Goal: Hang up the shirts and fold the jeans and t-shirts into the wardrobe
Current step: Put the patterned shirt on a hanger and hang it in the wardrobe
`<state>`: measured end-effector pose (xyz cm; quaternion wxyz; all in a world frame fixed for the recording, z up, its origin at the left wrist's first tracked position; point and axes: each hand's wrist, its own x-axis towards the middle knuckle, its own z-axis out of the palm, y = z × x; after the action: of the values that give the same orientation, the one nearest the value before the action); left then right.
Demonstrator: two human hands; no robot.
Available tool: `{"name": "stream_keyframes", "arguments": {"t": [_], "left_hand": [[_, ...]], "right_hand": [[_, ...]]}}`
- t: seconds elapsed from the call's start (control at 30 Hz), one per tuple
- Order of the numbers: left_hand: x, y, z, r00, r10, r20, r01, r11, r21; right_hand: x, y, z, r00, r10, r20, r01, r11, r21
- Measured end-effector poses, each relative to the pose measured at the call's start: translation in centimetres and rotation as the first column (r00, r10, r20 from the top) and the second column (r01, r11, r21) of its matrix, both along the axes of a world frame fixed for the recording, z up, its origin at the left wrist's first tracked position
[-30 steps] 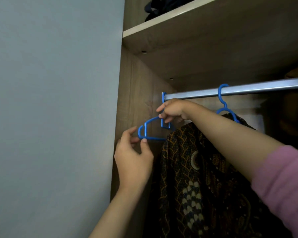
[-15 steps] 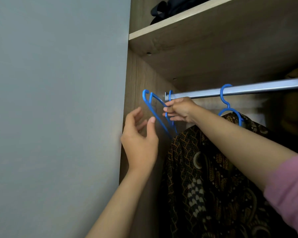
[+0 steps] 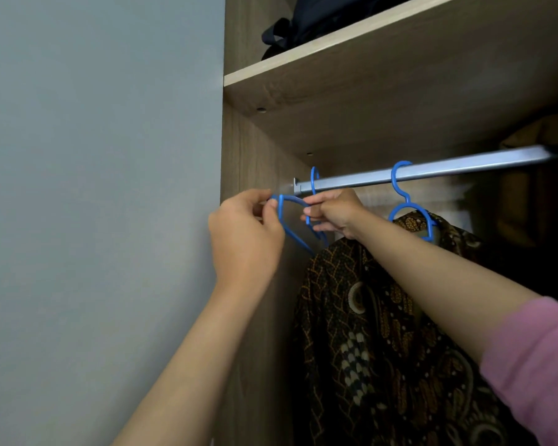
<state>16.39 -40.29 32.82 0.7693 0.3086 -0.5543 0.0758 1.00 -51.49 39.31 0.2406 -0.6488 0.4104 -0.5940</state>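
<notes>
An empty blue hanger (image 3: 292,231) hooks over the left end of the metal rail (image 3: 438,170) inside the wardrobe. My left hand (image 3: 245,235) pinches the hanger's left tip. My right hand (image 3: 334,214) grips its neck just under the rail. A dark brown patterned batik shirt (image 3: 368,333) hangs on a second blue hanger (image 3: 408,201) further right on the rail, partly behind my right forearm.
The wardrobe's wooden side panel (image 3: 255,149) stands right beside my left hand, with a grey wall (image 3: 94,188) to its left. A shelf (image 3: 351,40) above the rail carries dark folded cloth (image 3: 310,24). The wardrobe's right part is dark.
My left hand let go of the hanger's tip, opened, then rose and pinched it again. The empty hanger swung up against the side panel while my right hand kept its neck.
</notes>
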Motion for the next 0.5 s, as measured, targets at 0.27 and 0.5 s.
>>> {"name": "stream_keyframes", "arguments": {"t": [0.27,0.5], "left_hand": [[0.6,0.6,-0.2,0.995,0.04,0.088,-0.049,0.993,0.104],[1.2,2.8,-1.1,0.983,0.142,0.116,-0.154,0.983,0.101]], "right_hand": [[0.3,0.1,-0.3,0.998,-0.023,0.065,0.026,0.998,-0.052],[1.4,1.9,-0.2,0.985,0.116,0.126,-0.096,0.983,-0.157]]}}
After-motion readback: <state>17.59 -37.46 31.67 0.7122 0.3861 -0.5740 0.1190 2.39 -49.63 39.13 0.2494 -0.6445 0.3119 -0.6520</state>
